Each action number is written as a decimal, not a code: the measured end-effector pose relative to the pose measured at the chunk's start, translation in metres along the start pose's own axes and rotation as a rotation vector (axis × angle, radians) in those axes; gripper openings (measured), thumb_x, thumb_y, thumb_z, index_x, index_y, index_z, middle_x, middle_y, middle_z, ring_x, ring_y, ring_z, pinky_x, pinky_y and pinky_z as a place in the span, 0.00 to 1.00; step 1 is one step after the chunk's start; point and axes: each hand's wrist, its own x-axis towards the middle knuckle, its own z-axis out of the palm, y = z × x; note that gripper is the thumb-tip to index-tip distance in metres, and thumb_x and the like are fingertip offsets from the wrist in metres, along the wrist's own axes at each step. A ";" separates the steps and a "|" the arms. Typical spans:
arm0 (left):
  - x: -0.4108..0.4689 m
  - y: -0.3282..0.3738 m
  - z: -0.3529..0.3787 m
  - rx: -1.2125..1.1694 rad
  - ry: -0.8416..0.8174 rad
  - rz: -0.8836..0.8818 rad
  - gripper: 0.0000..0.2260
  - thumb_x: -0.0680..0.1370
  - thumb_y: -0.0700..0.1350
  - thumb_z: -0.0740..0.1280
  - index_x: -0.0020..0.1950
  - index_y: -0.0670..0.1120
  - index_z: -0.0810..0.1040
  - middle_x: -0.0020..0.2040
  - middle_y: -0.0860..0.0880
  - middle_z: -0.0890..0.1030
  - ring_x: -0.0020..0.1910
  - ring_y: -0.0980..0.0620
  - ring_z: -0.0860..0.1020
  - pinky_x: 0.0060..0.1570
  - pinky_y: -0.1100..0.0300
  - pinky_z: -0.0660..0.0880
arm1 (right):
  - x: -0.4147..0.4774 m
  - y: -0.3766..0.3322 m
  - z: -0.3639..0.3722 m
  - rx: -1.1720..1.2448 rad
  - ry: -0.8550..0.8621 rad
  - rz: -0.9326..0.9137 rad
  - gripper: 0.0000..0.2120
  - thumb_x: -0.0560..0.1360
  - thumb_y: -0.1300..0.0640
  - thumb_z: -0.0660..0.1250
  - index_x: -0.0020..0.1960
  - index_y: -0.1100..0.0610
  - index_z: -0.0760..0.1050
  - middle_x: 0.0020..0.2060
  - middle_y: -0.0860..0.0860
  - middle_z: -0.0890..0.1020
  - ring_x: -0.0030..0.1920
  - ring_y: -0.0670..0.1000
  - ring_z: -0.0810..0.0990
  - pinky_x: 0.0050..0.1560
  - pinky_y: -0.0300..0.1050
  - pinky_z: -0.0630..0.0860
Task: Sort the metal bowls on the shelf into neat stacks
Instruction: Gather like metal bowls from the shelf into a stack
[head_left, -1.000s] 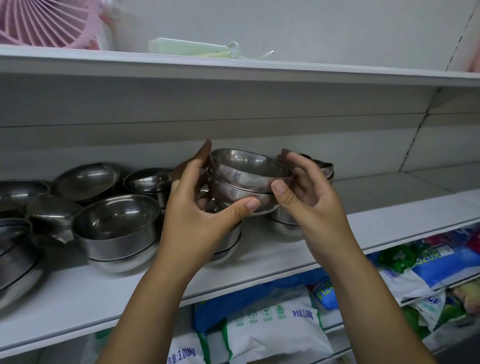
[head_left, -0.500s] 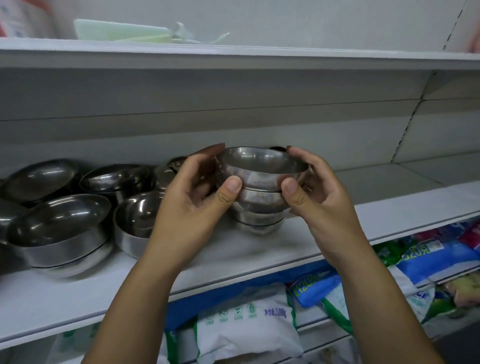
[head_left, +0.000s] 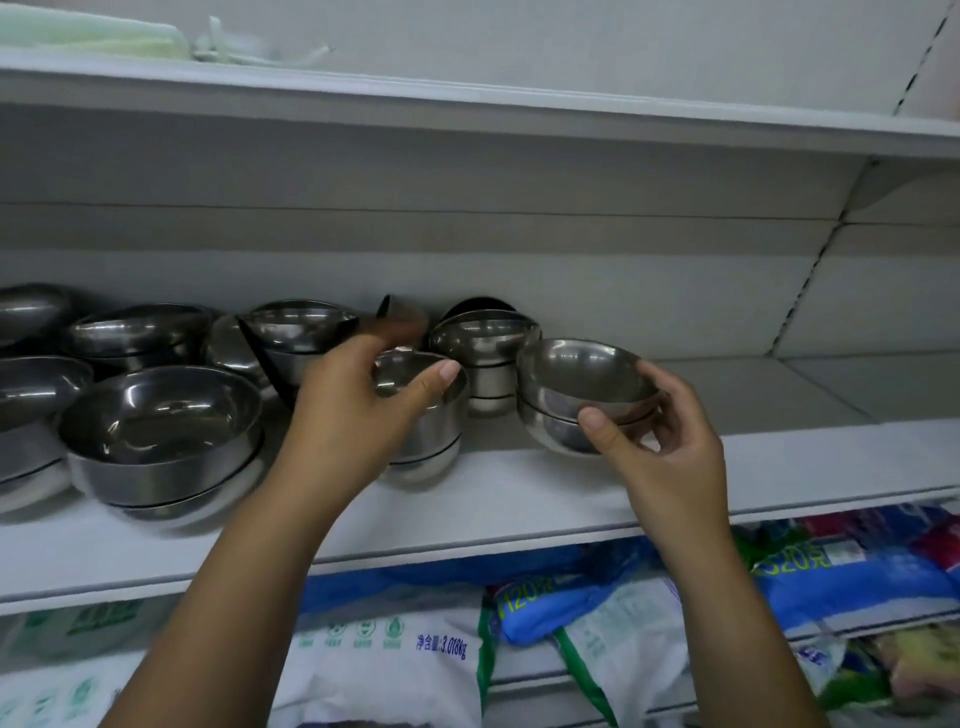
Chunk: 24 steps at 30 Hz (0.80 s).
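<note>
Many shiny metal bowls stand on the white shelf (head_left: 519, 509). My right hand (head_left: 670, 447) grips a short stack of small bowls (head_left: 582, 395), thumb on the near side and fingers curled round the far side, low over the shelf. My left hand (head_left: 358, 415) reaches over another small stack (head_left: 431, 431) in the middle, thumb against its rim; its fingers are blurred. A third small stack (head_left: 483, 353) stands behind, near the back wall. Larger bowls, including a big stack (head_left: 161, 441), crowd the left part of the shelf.
The right part of the shelf (head_left: 779, 447) holds no bowls. An upper shelf (head_left: 467, 109) hangs close overhead with pale green items on it. Below, bagged goods (head_left: 395, 660) and blue packets (head_left: 852, 587) fill the lower shelf.
The bowl stack that both hands held has moved right and down toward the shelf, now in my right hand alone. My left hand let go and went to the middle stack.
</note>
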 end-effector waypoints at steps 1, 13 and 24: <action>0.001 0.002 0.005 0.031 0.005 -0.006 0.22 0.75 0.56 0.73 0.67 0.52 0.79 0.61 0.57 0.82 0.61 0.59 0.78 0.62 0.56 0.76 | 0.002 0.007 -0.007 -0.028 -0.031 0.023 0.34 0.61 0.48 0.80 0.65 0.46 0.76 0.60 0.46 0.82 0.57 0.38 0.82 0.51 0.32 0.79; 0.027 0.024 0.049 0.394 0.067 0.096 0.14 0.76 0.50 0.74 0.60 0.47 0.82 0.57 0.47 0.83 0.56 0.47 0.79 0.53 0.58 0.73 | 0.033 0.049 -0.048 -0.096 -0.387 0.097 0.32 0.66 0.45 0.76 0.68 0.45 0.71 0.57 0.41 0.84 0.60 0.41 0.82 0.60 0.36 0.76; 0.073 0.029 0.063 0.662 -0.239 -0.018 0.11 0.81 0.47 0.67 0.61 0.46 0.82 0.61 0.46 0.82 0.60 0.45 0.78 0.48 0.65 0.63 | 0.039 0.052 -0.050 -0.162 -0.477 0.153 0.45 0.57 0.41 0.81 0.67 0.33 0.61 0.62 0.35 0.77 0.60 0.32 0.77 0.57 0.27 0.72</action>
